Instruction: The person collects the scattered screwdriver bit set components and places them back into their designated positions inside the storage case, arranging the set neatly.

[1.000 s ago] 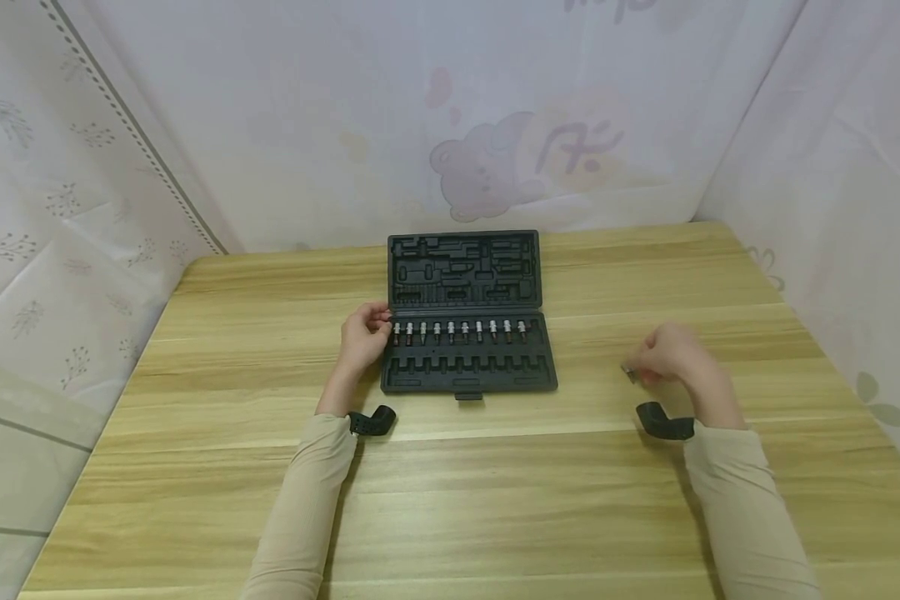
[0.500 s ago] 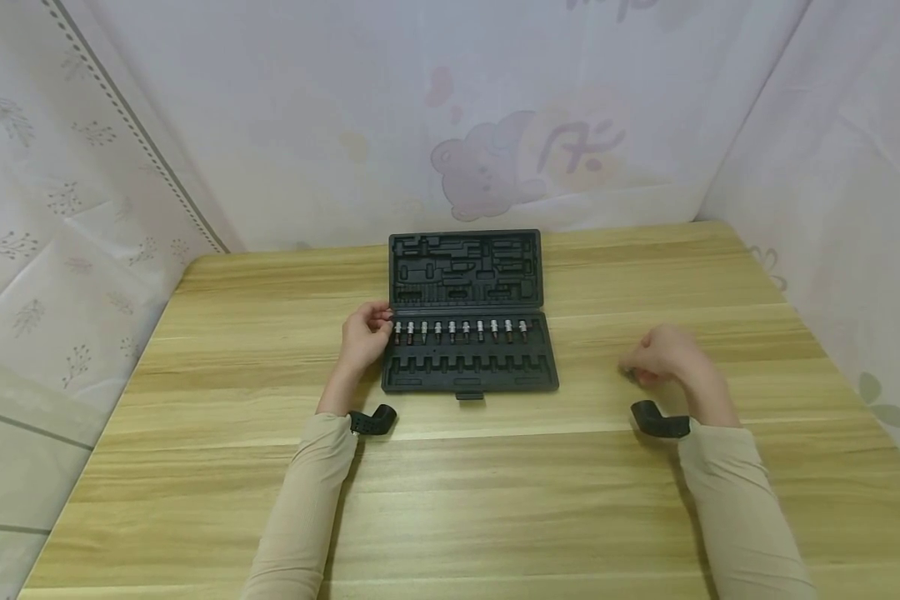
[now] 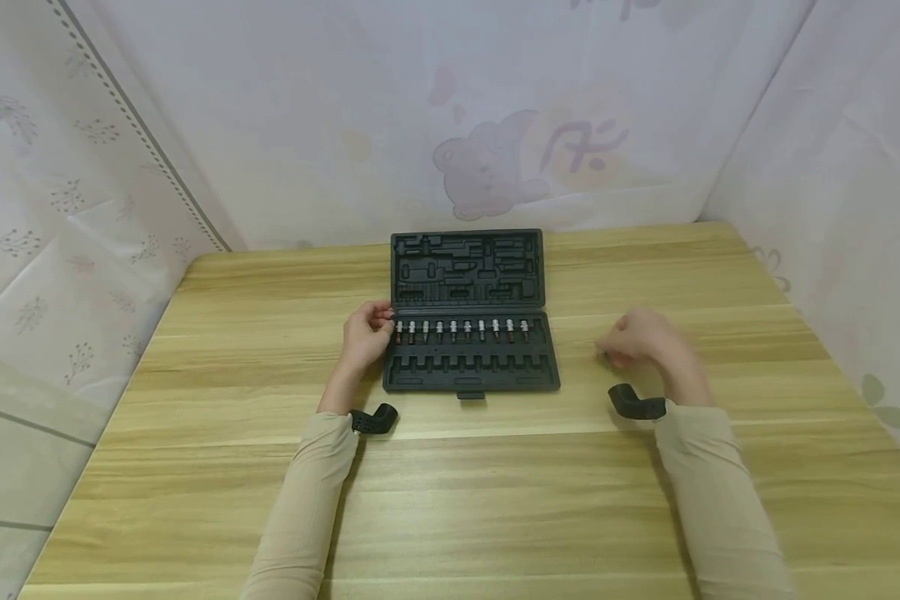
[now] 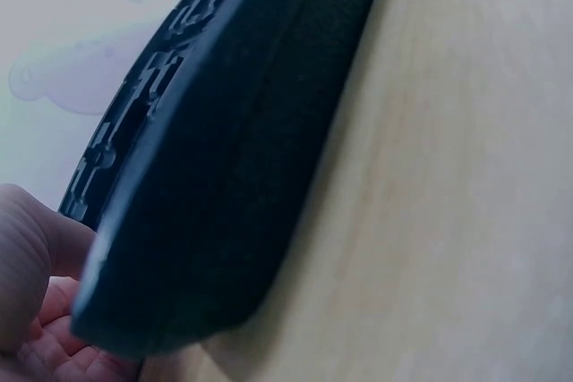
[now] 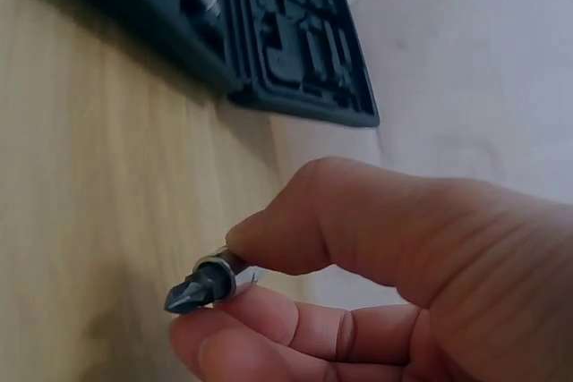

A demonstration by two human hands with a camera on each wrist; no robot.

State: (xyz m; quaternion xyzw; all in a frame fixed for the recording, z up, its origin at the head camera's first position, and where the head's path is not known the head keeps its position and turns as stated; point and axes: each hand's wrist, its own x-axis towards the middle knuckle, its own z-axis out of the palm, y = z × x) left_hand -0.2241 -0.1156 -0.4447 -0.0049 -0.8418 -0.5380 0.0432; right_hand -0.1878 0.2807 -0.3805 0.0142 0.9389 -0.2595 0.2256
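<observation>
A black plastic tool case (image 3: 468, 352) lies unfolded on the table, with a row of several silver bit sockets (image 3: 467, 327) in its near half. My left hand (image 3: 365, 337) holds the case by its left side; in the left wrist view the thumb (image 4: 67, 243) is at the rim and the fingers are beside it, partly hidden by the case. To the right of the case, my right hand (image 3: 640, 337) pinches a Phillips bit socket (image 5: 199, 292) between thumb and fingers. Its dark cross-shaped tip points away from the fingers, down toward the tabletop.
The wooden table (image 3: 495, 500) carries the case near its back edge, close to a patterned curtain (image 3: 330, 125). Moulded recesses fill the far half (image 3: 467, 268) of the case, and a row of slots (image 3: 472, 364) runs along its front. Black camera mounts (image 3: 375, 419) sit at both wrists.
My right hand, still pinching the bit socket, has moved left toward the case. The left hand and the case stay where they were.
</observation>
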